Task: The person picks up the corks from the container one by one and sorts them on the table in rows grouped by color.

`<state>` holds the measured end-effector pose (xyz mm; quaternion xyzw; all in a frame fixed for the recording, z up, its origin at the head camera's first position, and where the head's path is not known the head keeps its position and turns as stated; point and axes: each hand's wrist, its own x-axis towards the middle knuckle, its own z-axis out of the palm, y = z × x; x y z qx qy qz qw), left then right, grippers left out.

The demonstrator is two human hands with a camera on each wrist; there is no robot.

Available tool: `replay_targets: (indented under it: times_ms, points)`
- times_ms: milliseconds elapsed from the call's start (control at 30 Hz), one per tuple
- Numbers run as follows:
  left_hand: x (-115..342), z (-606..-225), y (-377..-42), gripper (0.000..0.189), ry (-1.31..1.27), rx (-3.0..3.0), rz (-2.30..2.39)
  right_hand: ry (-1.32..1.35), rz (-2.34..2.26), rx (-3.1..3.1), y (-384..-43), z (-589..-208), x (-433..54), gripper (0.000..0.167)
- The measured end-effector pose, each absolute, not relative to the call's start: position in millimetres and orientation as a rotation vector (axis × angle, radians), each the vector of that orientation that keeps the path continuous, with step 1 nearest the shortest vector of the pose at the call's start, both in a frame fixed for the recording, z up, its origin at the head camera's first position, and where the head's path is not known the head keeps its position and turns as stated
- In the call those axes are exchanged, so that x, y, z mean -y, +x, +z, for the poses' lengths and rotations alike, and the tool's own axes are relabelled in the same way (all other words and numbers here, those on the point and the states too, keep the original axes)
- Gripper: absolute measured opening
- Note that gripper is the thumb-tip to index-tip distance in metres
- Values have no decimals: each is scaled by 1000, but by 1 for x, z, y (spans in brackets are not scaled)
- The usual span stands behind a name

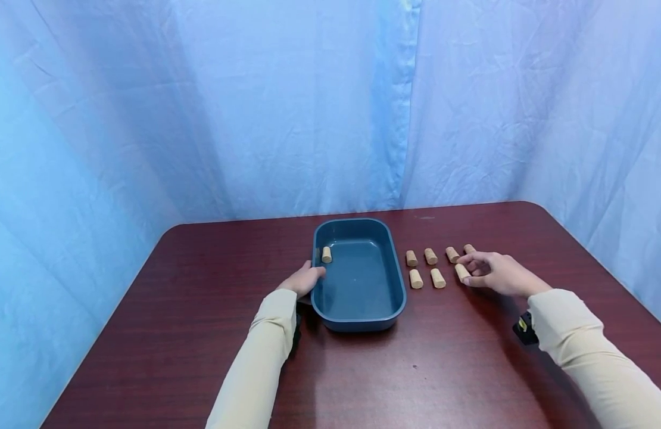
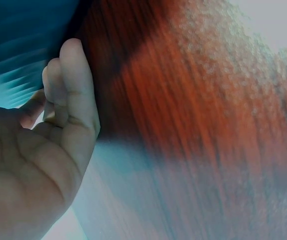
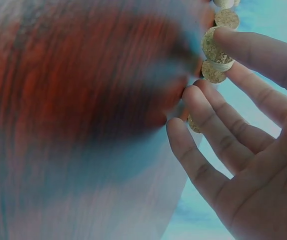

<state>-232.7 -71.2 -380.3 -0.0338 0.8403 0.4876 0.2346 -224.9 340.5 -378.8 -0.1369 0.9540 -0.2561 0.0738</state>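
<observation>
My left hand grips the left wall of a deep blue rectangular tub, thumb over the rim and fingers along the outside. In the left wrist view, those fingers lie low against the tub's side, close to the tabletop. One cork stopper stands inside the tub near its left wall. Right of the tub, my right hand pinches a tapered cork stopper between thumb and index finger. In the right wrist view, the thumb lies on this cork's round end, and the other fingers are spread.
Several more corks stand in two rough rows between the tub and my right hand, among them a front cork and a back cork. The dark red wooden table ends at pale blue curtains behind and at the sides.
</observation>
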Motion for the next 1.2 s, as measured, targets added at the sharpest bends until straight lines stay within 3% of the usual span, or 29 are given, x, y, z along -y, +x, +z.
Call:
replay_targets:
  times_ms: [1200]
  points:
    - [70,-382,-234,70,-105,-2293,1364,-411,-662,-2879,-227,-381,-336,41]
